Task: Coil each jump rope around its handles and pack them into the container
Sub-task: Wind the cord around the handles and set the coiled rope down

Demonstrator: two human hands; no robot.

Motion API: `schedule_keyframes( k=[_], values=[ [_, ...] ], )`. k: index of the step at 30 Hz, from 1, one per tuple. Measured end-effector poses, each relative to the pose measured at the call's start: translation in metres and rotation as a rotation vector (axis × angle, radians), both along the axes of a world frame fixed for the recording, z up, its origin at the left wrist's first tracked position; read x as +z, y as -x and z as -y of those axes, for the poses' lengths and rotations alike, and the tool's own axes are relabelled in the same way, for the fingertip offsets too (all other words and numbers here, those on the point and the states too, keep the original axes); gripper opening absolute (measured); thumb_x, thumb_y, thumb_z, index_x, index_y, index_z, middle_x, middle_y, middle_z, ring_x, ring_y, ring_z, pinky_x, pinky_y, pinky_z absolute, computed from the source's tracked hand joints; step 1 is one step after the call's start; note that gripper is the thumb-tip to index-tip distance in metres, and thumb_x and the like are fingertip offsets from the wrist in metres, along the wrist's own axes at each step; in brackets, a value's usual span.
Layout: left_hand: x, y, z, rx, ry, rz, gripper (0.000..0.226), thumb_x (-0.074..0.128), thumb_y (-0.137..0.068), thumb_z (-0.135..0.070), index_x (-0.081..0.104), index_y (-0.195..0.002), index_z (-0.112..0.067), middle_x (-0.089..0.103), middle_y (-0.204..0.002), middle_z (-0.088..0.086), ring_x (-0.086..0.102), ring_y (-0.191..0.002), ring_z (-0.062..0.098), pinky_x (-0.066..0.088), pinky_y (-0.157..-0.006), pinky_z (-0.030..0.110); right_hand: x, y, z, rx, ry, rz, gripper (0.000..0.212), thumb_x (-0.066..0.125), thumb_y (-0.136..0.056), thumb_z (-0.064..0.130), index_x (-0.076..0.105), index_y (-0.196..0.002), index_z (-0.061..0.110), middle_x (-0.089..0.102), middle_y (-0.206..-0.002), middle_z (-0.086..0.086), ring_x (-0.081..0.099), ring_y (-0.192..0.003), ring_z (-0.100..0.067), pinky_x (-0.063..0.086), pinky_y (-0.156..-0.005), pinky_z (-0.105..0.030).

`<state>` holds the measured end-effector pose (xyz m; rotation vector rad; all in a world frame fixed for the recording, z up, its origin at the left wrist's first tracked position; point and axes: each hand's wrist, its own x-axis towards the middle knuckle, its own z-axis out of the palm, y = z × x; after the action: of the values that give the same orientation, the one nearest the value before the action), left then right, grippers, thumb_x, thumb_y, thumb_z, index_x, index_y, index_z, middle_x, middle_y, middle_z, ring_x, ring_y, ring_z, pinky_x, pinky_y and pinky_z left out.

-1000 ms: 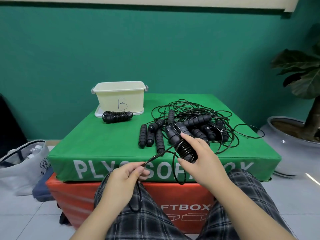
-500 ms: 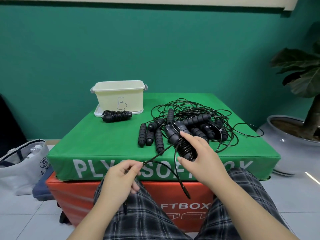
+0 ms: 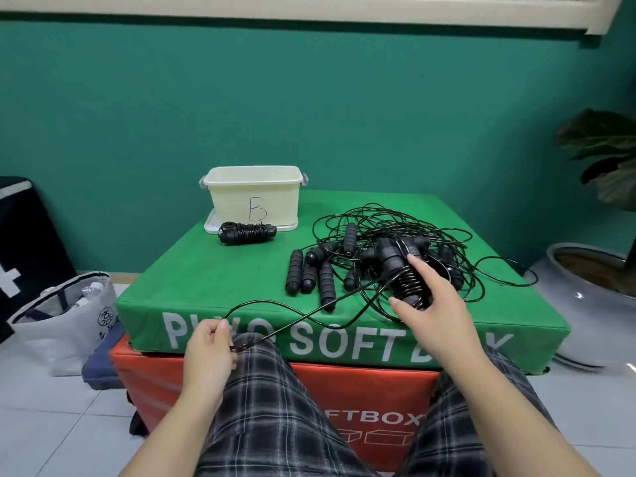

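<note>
Right hand (image 3: 426, 304) grips half-coiled handles (image 3: 399, 270); left hand (image 3: 210, 349) pinches springy, light cord (image 3: 292, 309) tail. Hold handles, keep tension.

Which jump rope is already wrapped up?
Find the green box, then the cream tub marked B at its back. The finished rope lies just in front, alone and tightly coiled, unlike the loose tangle to the right.
</note>
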<state>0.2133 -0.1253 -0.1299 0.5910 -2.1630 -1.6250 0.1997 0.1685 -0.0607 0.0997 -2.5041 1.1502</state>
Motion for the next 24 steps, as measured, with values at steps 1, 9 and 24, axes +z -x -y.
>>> schedule_keyframes(
  k=[1, 9, 24],
  values=[
    [-0.004, 0.000, 0.003, 0.020, 0.052, 0.001, 0.024, 0.040, -0.100, -0.025, 0.057, -0.096, -0.009, 0.059, -0.083, 0.007, 0.055, -0.069, 0.021, 0.048, -0.065, 0.039, 0.001, 0.000, 0.000, 0.002, 0.027, 0.010, 0.069, 0.071, -0.082, 0.030, 0.038, -0.140, 0.046, 0.047, -0.138, 0.008, 0.051, -0.094, -0.007, 0.046, -0.088, -0.033],
    [-0.018, -0.001, 0.015, -0.019, 0.181, 0.108, 0.021, 0.041, -0.100, -0.024, 0.061, -0.095, -0.019, 0.061, -0.076, 0.003, 0.052, -0.064, 0.019, 0.040, -0.059, 0.032, 0.018, 0.002, -0.018, -0.072, 0.248, -0.032, 0.067, 0.073, -0.081, 0.025, 0.042, -0.139, 0.041, 0.058, -0.126, 0.003, 0.058, -0.104, -0.015, 0.044, -0.083, -0.030],
    [0.004, -0.012, -0.028, -0.267, 0.508, -0.022, 0.041, 0.068, -0.079, -0.046, 0.046, -0.095, -0.014, 0.046, -0.095, -0.005, 0.047, -0.095, 0.016, 0.037, -0.079, 0.026, 0.017, -0.011, -0.002, 0.038, 0.086, -0.025, 0.071, 0.071, -0.081, 0.029, 0.036, -0.140, 0.049, 0.044, -0.130, 0.018, 0.042, -0.112, 0.002, 0.042, -0.095, -0.030]
  ],
)
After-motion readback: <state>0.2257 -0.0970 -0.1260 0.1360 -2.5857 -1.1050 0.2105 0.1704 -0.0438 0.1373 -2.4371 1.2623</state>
